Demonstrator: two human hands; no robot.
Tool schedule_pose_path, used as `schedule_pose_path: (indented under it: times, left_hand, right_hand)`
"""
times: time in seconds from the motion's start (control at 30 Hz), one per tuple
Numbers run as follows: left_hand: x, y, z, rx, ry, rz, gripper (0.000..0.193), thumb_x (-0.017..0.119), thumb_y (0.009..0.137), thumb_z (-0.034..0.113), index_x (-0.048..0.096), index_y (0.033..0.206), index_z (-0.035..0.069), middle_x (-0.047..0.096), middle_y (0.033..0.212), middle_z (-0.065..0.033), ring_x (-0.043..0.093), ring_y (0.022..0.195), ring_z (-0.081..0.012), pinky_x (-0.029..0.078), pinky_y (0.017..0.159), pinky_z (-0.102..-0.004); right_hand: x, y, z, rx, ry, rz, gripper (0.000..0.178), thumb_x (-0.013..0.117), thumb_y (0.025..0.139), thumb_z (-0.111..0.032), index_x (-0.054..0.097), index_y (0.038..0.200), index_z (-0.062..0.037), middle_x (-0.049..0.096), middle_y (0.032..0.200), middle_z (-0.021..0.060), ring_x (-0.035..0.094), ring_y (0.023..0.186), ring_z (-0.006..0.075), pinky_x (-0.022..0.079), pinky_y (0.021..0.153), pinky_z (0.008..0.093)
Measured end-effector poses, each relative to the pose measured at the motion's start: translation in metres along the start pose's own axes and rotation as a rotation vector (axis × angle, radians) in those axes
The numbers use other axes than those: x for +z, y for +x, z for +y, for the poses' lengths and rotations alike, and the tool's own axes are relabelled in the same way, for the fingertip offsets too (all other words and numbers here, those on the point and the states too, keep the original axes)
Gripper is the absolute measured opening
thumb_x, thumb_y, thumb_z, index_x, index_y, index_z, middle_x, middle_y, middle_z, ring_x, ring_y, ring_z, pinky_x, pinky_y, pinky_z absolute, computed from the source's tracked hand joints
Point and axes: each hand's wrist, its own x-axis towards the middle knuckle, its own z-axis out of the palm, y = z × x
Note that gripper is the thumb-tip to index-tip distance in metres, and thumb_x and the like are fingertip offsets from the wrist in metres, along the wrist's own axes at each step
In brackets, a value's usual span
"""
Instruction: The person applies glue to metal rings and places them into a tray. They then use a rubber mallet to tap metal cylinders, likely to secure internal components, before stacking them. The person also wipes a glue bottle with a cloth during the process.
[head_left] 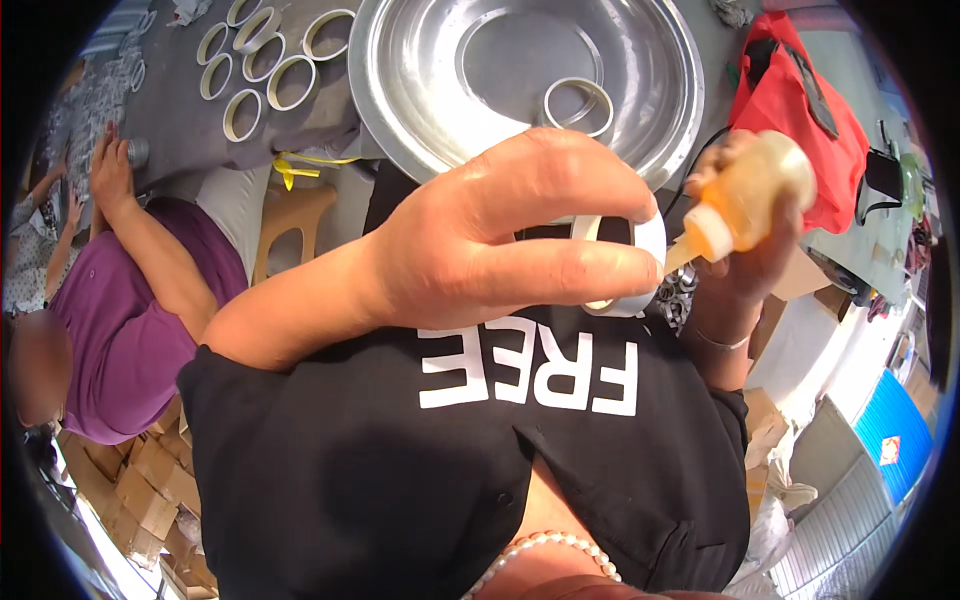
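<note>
My left hand (490,225) reaches across in front of my chest and grips a wide white ring (650,245) between its fingertips. The ring is held on edge, partly hidden by the fingers. In my right hand (757,262) is a squeeze bottle (740,215) of amber liquid, slightly blurred, tipped so that its nozzle (684,252) points down-left at the ring's edge. Whether the nozzle touches the ring, I cannot tell. Just beyond my hands stands a large shiny metal basin (425,95), with another pale ring (549,108) inside it.
Several pale rings (232,122) stand on the grey tabletop (170,135) at the far left. A red bag (835,165) lies at the right. To my left sits a co-worker in a purple top (140,310), near a tan stool (283,220). Cardboard boxes (150,490) are at lower left.
</note>
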Motion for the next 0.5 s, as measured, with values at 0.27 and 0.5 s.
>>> schedule_pose_path:
  times: [0.27,0.5]
  left_hand:
    - [-0.005,0.004,0.007,-0.91,-0.667,-0.031,0.074,0.086,0.067,0.006,0.052,0.134,0.008,0.058,0.122,-0.0048,0.055,0.116,-0.0169,0.056,0.087,-0.0346]
    - [-0.177,0.02,-0.138,-0.741,0.573,0.49,0.052,0.08,0.078,0.032,0.067,0.118,0.003,0.07,0.097,-0.013,0.068,0.088,-0.0243,0.054,0.084,-0.0362]
  right_hand:
    - [-0.015,0.029,0.007,-0.139,0.805,0.062,0.057,0.062,0.096,-0.049,0.059,0.114,0.0051,0.066,0.105,0.0156,0.06,0.061,0.01,0.048,0.048,0.0189]
    - [-0.123,0.002,-0.141,-0.875,0.923,0.142,0.062,0.074,0.084,-0.049,0.053,0.106,0.0055,0.061,0.095,0.0112,0.059,0.045,0.0115,0.052,0.041,0.0213]
